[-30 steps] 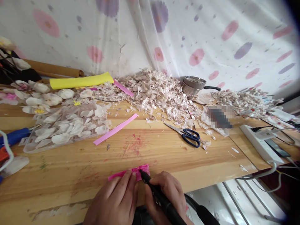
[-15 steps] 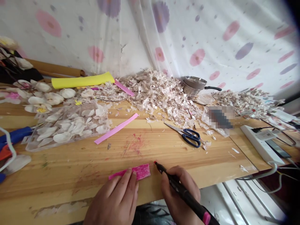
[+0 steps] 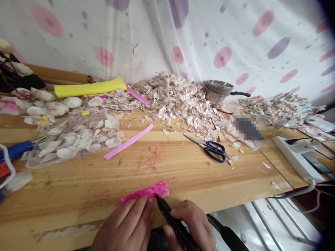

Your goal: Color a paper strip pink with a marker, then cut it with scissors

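Observation:
A short pink paper strip [image 3: 149,191] lies near the table's front edge, its surface streaked with darker magenta. My left hand [image 3: 125,223] presses it down, the fingers stretched out close together over its lower edge; the thumb is hidden. My right hand [image 3: 191,223] is closed around a black marker [image 3: 170,218], whose tip touches the strip just right of my left fingertips. Farther back lies a longer, paler pink strip [image 3: 129,142]. Blue-handled scissors [image 3: 214,150] rest to its right, blades partly apart.
At the left, a clear plastic tray [image 3: 56,162] holds whitish petals, near blue-handled pliers [image 3: 15,153]. Behind are a yellow sheet [image 3: 90,88], a heap of dry petals [image 3: 172,101] and a metal pot [image 3: 216,93]. A power strip [image 3: 295,158] with cables sits at the right.
My right hand has brought the marker left and down, from beside the strip onto its surface. My left hand stays on the strip. The view has shifted slightly.

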Demonstrator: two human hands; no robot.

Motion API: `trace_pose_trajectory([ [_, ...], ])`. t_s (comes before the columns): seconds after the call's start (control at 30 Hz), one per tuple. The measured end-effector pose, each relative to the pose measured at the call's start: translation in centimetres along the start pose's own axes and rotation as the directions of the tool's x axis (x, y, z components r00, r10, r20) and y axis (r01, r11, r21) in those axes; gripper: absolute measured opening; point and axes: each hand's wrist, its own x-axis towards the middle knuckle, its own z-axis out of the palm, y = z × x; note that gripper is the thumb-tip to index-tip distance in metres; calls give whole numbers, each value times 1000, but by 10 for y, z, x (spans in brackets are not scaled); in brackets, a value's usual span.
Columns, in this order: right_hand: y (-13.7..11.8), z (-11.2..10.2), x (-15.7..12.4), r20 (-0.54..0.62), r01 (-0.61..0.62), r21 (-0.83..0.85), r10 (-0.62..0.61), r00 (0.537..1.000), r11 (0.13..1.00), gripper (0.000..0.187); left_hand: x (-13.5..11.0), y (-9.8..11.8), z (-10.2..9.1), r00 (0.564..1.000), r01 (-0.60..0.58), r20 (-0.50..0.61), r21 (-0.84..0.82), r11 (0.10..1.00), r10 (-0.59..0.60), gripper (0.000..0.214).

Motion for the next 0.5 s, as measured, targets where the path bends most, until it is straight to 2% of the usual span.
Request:
trace_pose_trajectory([
  [0.1, -3, 3, 1, 53, 40, 0, -40, 998, 999, 24, 9, 4, -2, 999, 3, -54, -28, 1000, -4, 44],
  [0.2, -1, 0, 6, 142, 66, 0, -65, 988, 998, 8, 11, 7, -1, 997, 21, -73, -31, 999, -23, 45],
  [0.23, -1, -2, 7, 140, 69, -7, -67, 988, 998, 3, 10, 8, 0, 997, 33, -70, -22, 999, -34, 45],
  [0.37, -2, -3, 6, 72, 10, -55, -6, 997, 998, 3, 1, 8, 4, 997, 68, -45, -5, 998, -68, 44],
  [0.5, -7, 2, 2, 104, -16, -40, 20, 994, 999, 7, -2, 8, 6, 998, 41, -54, 11, 999, -40, 45],
])
